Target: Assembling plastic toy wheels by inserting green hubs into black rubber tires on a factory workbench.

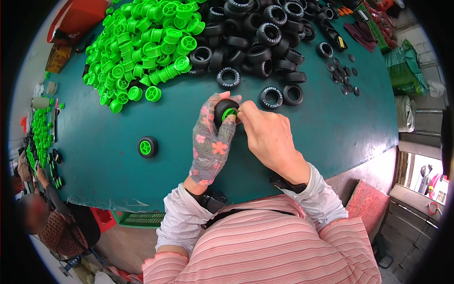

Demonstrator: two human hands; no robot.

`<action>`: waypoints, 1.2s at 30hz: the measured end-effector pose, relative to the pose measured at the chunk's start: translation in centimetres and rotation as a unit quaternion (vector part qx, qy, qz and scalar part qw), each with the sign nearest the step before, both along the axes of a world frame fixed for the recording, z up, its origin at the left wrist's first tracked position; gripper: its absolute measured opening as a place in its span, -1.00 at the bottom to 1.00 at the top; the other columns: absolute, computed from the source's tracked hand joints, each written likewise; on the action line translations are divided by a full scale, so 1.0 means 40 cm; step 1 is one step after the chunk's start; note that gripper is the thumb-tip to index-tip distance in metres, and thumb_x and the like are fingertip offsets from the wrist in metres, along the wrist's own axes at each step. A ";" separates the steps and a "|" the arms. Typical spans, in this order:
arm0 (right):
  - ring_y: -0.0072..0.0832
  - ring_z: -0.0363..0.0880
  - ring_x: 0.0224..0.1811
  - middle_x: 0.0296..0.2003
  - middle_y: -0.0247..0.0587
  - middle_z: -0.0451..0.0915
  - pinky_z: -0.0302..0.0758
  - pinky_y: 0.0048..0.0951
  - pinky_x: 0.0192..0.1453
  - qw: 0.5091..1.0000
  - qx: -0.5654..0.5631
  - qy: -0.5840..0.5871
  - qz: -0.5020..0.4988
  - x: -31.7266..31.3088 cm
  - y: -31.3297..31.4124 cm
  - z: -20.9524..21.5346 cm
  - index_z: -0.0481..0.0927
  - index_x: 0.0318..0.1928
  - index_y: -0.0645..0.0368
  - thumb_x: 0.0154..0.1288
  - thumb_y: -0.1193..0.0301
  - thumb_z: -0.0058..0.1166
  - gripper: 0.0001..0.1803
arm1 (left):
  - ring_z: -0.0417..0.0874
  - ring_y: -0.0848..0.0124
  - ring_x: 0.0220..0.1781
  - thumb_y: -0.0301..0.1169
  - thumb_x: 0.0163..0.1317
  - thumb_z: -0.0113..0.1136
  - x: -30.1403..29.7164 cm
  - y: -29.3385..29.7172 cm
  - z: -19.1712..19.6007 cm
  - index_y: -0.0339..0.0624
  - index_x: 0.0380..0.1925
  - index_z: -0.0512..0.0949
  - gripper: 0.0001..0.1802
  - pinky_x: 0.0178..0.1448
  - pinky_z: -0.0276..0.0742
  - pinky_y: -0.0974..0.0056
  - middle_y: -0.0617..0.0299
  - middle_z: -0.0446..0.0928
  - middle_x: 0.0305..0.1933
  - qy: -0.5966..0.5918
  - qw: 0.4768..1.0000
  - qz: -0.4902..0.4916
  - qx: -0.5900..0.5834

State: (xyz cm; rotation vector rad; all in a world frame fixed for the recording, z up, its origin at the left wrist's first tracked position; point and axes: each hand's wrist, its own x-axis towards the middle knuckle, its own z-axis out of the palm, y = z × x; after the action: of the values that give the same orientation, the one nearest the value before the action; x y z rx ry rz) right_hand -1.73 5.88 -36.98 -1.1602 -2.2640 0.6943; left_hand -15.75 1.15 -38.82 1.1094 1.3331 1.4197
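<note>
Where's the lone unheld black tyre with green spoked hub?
In the head view, the unheld tyre lies on the dark-green tabletop, left of the floral-gloved left hand and below the pile of bright-green plastic hubs.

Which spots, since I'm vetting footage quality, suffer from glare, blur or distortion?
All in the head view: glare on the green table toward its right corner; edges bow near the black rim; a co-worker's head, far left, is blurred; left hand, right hand and held wheel look fairly sharp.

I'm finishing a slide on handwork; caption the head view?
A floral-gloved left hand holds a black tire around a green rim, right hand beside it, before piled rims and tires.
</note>
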 end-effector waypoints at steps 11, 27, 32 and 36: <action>-0.38 0.64 -0.51 -0.48 -0.23 0.64 0.51 -0.33 -0.49 0.965 0.232 -0.094 0.078 -0.001 0.002 -0.023 0.49 -0.21 0.18 0.20 0.55 0.17 -0.83 | 0.64 0.37 0.09 -0.56 0.40 0.19 -0.033 -0.005 -0.005 -0.29 0.30 0.38 -0.52 0.29 0.55 0.29 0.06 0.61 0.14 0.013 0.999 -0.040 -0.030; -0.32 0.65 -0.56 -0.59 -0.21 0.58 0.47 -0.28 -0.52 0.994 0.089 -0.056 0.038 -0.001 0.002 0.006 0.42 0.19 0.31 0.26 0.54 0.13 -0.53 | 0.57 0.44 0.09 -0.59 0.41 0.11 -0.019 -0.002 0.018 -0.27 0.33 0.37 -0.52 0.23 0.53 0.32 0.17 0.54 0.11 -0.004 0.998 -0.023 -0.060; -0.42 0.66 -0.51 -0.53 -0.31 0.60 0.49 -0.36 -0.48 0.967 0.201 -0.138 0.077 0.004 -0.003 0.014 0.46 0.14 0.35 0.23 0.50 0.14 -0.55 | 0.57 0.45 0.09 -0.59 0.42 0.10 -0.038 -0.012 0.014 -0.27 0.33 0.38 -0.52 0.19 0.53 0.34 0.17 0.55 0.10 -0.034 0.994 -0.064 -0.083; -0.40 0.65 -0.50 -0.53 -0.31 0.59 0.49 -0.36 -0.46 0.956 0.216 -0.147 0.133 0.029 0.012 0.002 0.45 0.17 0.33 0.21 0.49 0.16 -0.51 | 0.56 0.50 0.06 -0.60 0.41 0.12 -0.058 -0.008 0.015 -0.23 0.36 0.36 -0.49 0.12 0.55 0.38 0.18 0.53 0.13 -0.025 0.979 -0.135 -0.153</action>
State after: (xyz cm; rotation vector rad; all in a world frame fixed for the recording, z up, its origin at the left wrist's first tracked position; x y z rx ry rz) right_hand -0.55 6.36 -36.91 -0.7946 -2.6732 0.0981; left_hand -18.07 0.82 -38.23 0.9982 1.2596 1.0000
